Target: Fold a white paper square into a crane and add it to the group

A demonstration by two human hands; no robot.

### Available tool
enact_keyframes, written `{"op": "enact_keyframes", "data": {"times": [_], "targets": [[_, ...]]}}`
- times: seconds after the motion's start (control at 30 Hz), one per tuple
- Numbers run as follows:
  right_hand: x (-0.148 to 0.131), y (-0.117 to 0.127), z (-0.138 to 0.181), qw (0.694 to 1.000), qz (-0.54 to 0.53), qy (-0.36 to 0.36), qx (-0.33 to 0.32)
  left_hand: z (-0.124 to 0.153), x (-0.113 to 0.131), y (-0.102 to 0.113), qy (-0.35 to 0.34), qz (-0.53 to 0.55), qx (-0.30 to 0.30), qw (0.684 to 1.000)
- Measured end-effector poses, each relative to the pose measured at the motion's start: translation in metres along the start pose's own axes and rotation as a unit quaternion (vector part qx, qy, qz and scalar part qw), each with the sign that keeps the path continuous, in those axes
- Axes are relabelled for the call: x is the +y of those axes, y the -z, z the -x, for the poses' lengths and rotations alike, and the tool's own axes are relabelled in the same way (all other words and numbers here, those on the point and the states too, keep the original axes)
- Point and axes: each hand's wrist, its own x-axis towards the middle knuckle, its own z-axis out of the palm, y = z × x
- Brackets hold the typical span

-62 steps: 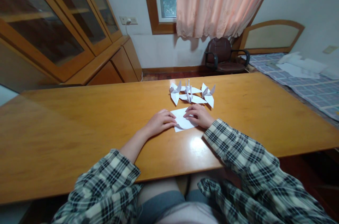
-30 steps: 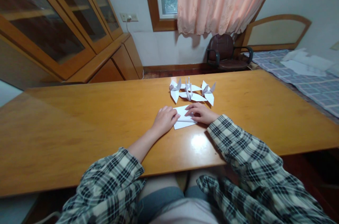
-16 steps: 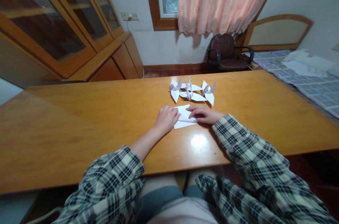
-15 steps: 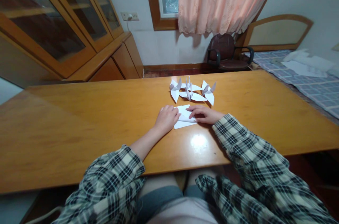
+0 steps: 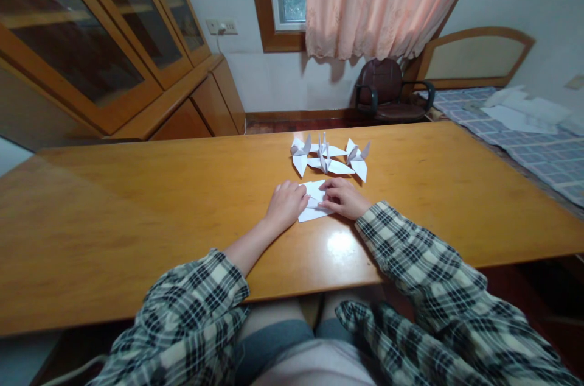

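Observation:
A folded sheet of white paper lies on the wooden table between my hands, with a folded flap across its middle. My left hand presses on the paper's left edge, its fingers curled over it and the thumb near the flap. On the right side, my right hand has its fingers bent onto the paper, thumb and fingertips at the flap. Part of the paper is covered by the hands. Just beyond it stand several white paper cranes, among them a left crane and a right crane.
The wooden table stretches wide to both sides. A glass-door cabinet stands at the left, and a brown armchair behind the table. To the right is a bed with a checked cover. A pink curtain hangs at the window.
My right hand has moved left, further over the paper, and its thumb and fingers have come in on the flap. My left hand stays on the left edge.

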Motion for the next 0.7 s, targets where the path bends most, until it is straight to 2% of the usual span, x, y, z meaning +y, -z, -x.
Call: {"op": "enact_keyframes", "data": {"times": [0.23,0.7], "targets": [[-0.004,-0.005,0.004,0.999,0.038,-0.014,-0.008,-0.003,-0.002,-0.001,-0.002,0.027,-0.009,1.000],[-0.013,-0.011,0.005,0.996,0.077,-0.036,-0.003,0.000,-0.005,-0.006,0.019,0.074,0.018,0.997]]}}
